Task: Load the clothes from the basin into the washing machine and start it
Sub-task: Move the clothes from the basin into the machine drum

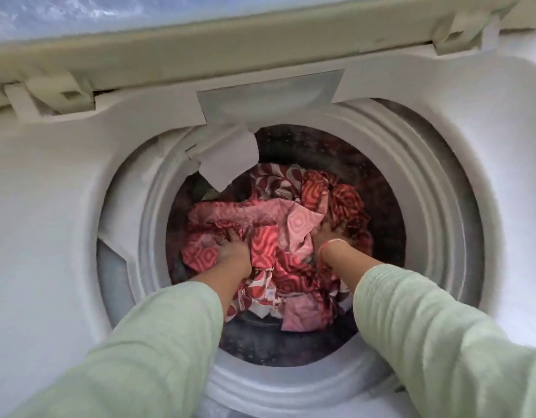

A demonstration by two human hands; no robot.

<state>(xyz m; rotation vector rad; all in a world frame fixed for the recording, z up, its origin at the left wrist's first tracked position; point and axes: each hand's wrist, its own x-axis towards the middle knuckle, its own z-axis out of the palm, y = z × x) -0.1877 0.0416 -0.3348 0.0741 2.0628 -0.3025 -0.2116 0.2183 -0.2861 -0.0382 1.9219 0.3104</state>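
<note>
I look straight down into the open top of a white washing machine (59, 206). Its dark drum (384, 206) holds a heap of red and pink patterned clothes (269, 224). Both my arms, in pale green sleeves, reach down into the drum. My left hand (233, 247) is buried in the cloth on the left side of the heap, fingers dug into it. My right hand (330, 233), with a bangle at the wrist, presses into the cloth on the right side. Folds of cloth partly hide the fingers of both hands. The basin is not in view.
The raised lid's beige hinge bar (230, 46) runs across the top of the view. A grey flap (230, 158) hangs over the drum's far rim. A ribbed white ring (426, 182) surrounds the drum opening.
</note>
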